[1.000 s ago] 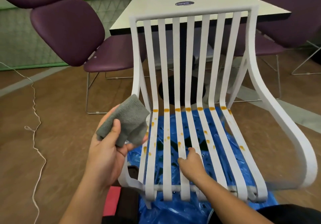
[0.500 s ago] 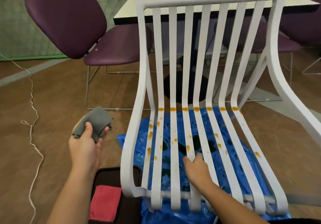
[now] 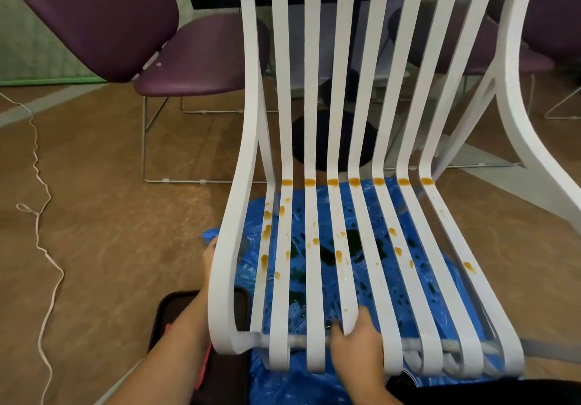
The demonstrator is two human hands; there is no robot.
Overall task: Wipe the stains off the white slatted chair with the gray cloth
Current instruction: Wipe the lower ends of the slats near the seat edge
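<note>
Many orange stains (image 3: 309, 182), white slatted chair (image 3: 314, 106)

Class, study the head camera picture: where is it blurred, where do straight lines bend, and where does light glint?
Head view: the brown floor at left is smeared by motion blur; the white slatted chair bows outward toward the frame edges from wide-angle distortion; the crumpled blue plastic sheet beneath its seat glints; the orange stains stay fairly sharp.

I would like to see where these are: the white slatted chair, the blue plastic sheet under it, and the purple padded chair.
white slatted chair (image 3: 312, 90), head view, on a backrest slat.
blue plastic sheet (image 3: 317, 213), head view, between two seat slats.
purple padded chair (image 3: 201, 62), head view, on its seat.
</note>
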